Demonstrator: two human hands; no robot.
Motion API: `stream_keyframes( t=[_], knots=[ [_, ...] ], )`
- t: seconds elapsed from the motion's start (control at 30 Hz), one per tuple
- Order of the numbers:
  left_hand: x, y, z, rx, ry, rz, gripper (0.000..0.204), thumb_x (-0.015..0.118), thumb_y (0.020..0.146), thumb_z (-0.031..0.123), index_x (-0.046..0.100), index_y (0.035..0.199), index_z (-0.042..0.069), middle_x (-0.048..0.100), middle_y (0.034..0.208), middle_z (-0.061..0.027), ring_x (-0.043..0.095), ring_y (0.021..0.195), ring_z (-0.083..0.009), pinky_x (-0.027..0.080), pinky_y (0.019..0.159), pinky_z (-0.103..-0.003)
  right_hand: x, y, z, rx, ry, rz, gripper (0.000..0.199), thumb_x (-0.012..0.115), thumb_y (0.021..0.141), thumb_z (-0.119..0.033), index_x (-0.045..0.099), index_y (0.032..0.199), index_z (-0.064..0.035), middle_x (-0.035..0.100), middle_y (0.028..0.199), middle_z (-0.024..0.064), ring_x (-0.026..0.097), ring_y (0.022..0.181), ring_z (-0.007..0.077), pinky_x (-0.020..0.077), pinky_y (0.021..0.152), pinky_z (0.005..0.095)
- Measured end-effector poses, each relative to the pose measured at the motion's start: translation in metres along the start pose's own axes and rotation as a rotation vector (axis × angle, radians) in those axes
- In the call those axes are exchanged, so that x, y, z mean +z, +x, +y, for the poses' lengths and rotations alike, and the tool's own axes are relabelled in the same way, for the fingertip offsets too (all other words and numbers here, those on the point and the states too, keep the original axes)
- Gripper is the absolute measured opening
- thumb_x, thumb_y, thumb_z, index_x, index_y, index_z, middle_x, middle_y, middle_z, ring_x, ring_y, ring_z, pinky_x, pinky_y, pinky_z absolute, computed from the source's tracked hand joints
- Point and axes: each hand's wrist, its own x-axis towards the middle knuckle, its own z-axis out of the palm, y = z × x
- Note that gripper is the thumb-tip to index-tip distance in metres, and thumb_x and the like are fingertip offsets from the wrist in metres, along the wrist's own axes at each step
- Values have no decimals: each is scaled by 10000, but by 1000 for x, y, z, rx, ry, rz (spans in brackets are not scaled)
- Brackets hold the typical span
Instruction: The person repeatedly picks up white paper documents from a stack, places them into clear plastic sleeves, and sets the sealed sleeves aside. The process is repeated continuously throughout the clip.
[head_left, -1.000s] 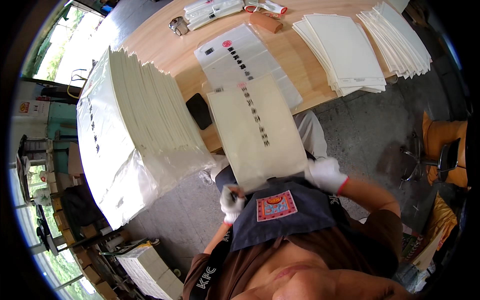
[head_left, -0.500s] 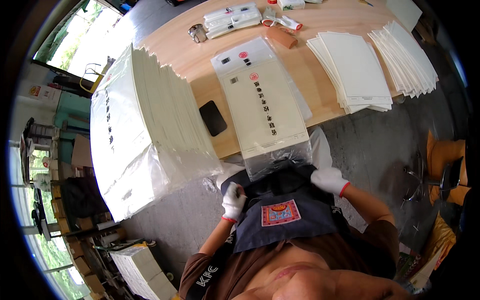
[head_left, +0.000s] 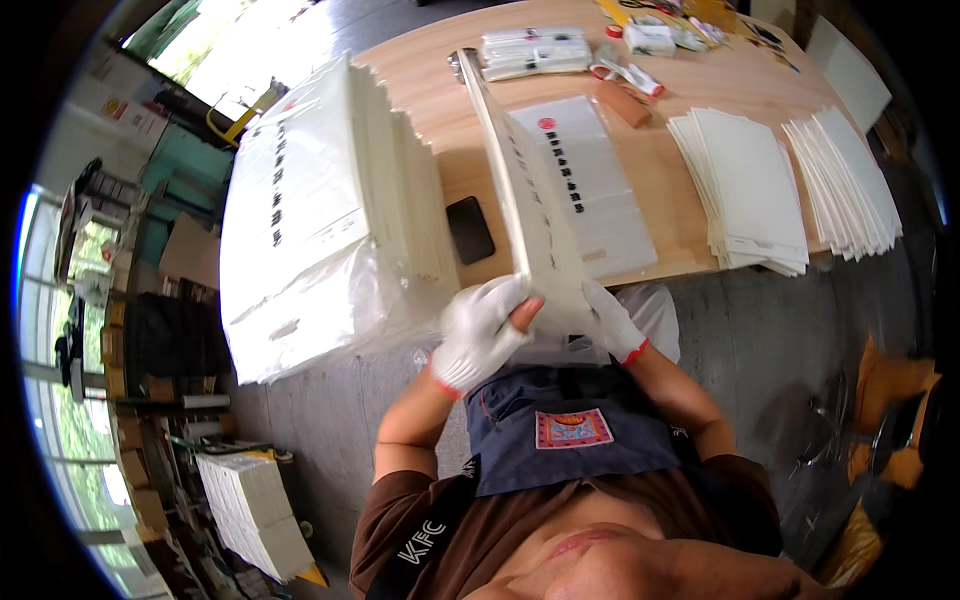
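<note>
A cream paper envelope (head_left: 545, 215) with black print stands tilted on its long edge in front of me, at the table's near side. My left hand (head_left: 483, 328), in a white knit glove with its thumb tip bare, grips the near left corner. Against the right side of the envelope is my right hand (head_left: 612, 322), also gloved, its fingers partly hidden behind it. A flat clear plastic bag (head_left: 600, 210) with black print lies on the table just right of the envelope. To the left leans a thick stack of similar envelopes (head_left: 310, 210) in clear plastic.
A black phone (head_left: 470, 230) lies between the stack and the envelope. Two fanned piles of blank white envelopes (head_left: 750, 185) (head_left: 850, 185) rest at the table's right. Farther back are rolled plastic bags (head_left: 535, 52), a brown block (head_left: 623, 103) and a metal cup (head_left: 462, 66).
Both hands have come up from my lap to the envelope. It lay flat on the plastic bag and now stands tilted up, moved off the bag to the left.
</note>
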Motion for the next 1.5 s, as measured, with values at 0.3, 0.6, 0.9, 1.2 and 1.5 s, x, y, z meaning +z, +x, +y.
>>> stream_keyframes(
  t=[0.3, 0.6, 0.9, 1.2, 1.5],
  knots=[
    [-195, -66, -42, -185, -165, 1280, 215, 458, 941, 124, 592, 1016, -27, 596, 894, -52, 582, 728, -133, 489, 631, -237, 277, 71, -106, -246, -686, -449, 405, 565, 922, -381, 625, 1051, -2, 643, 932, 76, 586, 671, 103, 479, 598, 266],
    [-77, -214, -216, -270, -46, 1163, 588, 442, 979, 376, 383, 1329, -94, 528, 1247, -222, 531, 1144, -264, 448, 962, -361, 245, 43, -67, -40, -769, -500, 434, 559, 913, -459, 632, 855, -35, 597, 652, 18, 531, 518, 86, 417, 462, 228],
    [198, -37, -145, -196, -78, 120, 207, 619, 850, 211, 613, 1029, 106, 628, 958, -121, 583, 918, -327, 468, 770, -406, 40, -49, -9, 320, -770, 33, 283, 516, 923, -300, 592, 870, -33, 644, 752, 89, 584, 587, 138, 475, 540, 258],
    [246, 73, -158, -208, 208, -256, 237, 645, 797, 366, 648, 898, 152, 616, 976, -79, 566, 955, -284, 452, 808, -392, -7, -95, -14, 207, -658, 278, 292, 513, 917, -306, 588, 878, -26, 642, 754, 79, 582, 614, 134, 485, 551, 263],
    [244, 72, -148, -137, 210, -230, 155, 605, 822, 261, 649, 902, 135, 627, 948, -104, 565, 938, -284, 441, 828, -384, -15, -50, -40, 55, -624, 285, 285, 526, 915, -325, 589, 901, -46, 637, 756, 54, 584, 614, 126, 482, 576, 249]
  ],
)
